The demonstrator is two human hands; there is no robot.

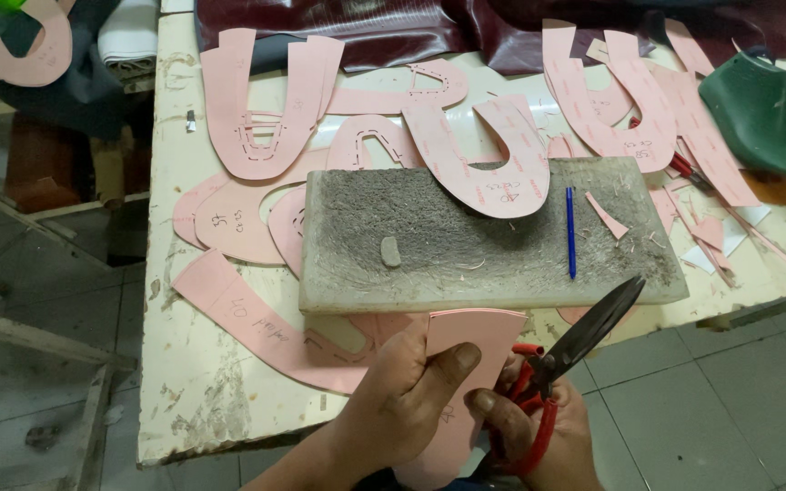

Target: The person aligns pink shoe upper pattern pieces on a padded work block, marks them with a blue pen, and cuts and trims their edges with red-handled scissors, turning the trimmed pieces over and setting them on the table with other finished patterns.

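My left hand (pixel 402 400) grips a pink card pattern piece (pixel 466 364) at the table's near edge, thumb pressed on its face. My right hand (pixel 552 436) holds red-handled scissors (pixel 575 350), whose dark blades point up and right, just right of the pink piece. Beyond both hands lies a scarred grey cutting board (pixel 466 245) with a blue pen (pixel 570 232) and a small grey lump (pixel 391 252) on it.
Several pink U-shaped paper patterns (pixel 256 118) are spread over the worn white table (pixel 193 364). A green shoe last (pixel 757 109) stands at the far right. Dark red leather (pixel 393 27) lies along the back. Tiled floor shows at right and left.
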